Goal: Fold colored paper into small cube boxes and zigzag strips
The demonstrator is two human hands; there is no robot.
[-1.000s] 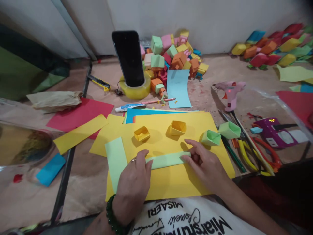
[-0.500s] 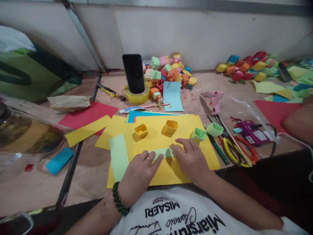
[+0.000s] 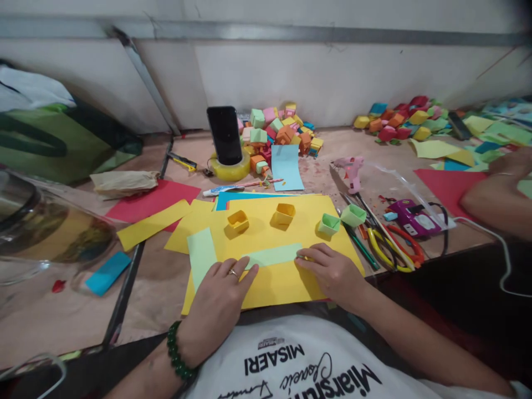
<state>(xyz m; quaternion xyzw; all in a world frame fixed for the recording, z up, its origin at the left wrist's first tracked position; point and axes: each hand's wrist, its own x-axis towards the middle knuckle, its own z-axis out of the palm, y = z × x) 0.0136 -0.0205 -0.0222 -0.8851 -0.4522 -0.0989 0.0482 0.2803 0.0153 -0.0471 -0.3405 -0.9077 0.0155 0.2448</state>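
Note:
A narrow pale green paper strip (image 3: pixel 274 256) lies across a yellow paper sheet (image 3: pixel 266 291) in front of me. My left hand (image 3: pixel 222 291), with a ring and a green bead bracelet, holds the strip's left end between thumb and fingers against the sheet. At the other end, my right hand (image 3: pixel 334 274) has its fingertips closed on the strip's edge. A wider pale green piece (image 3: pixel 201 252) rests left of it. Beyond the strip stand two small yellow-orange paper boxes, one left (image 3: pixel 238 221) and one mid-sheet (image 3: pixel 285 213), plus two green boxes (image 3: pixel 330 223) at the right.
Behind are a phone (image 3: pixel 224 134) propped in a tape roll (image 3: pixel 229 168) and a heap of folded paper cubes (image 3: pixel 285 133). To the right lie a pink glue gun (image 3: pixel 352 172), pliers (image 3: pixel 386 249) and a purple device (image 3: pixel 413 218). Another person's arm (image 3: pixel 496 197) reaches in there.
My hands have moved apart toward the strip's two ends, baring its middle. My right fingers have closed at its right end. The camera view has tilted up slightly.

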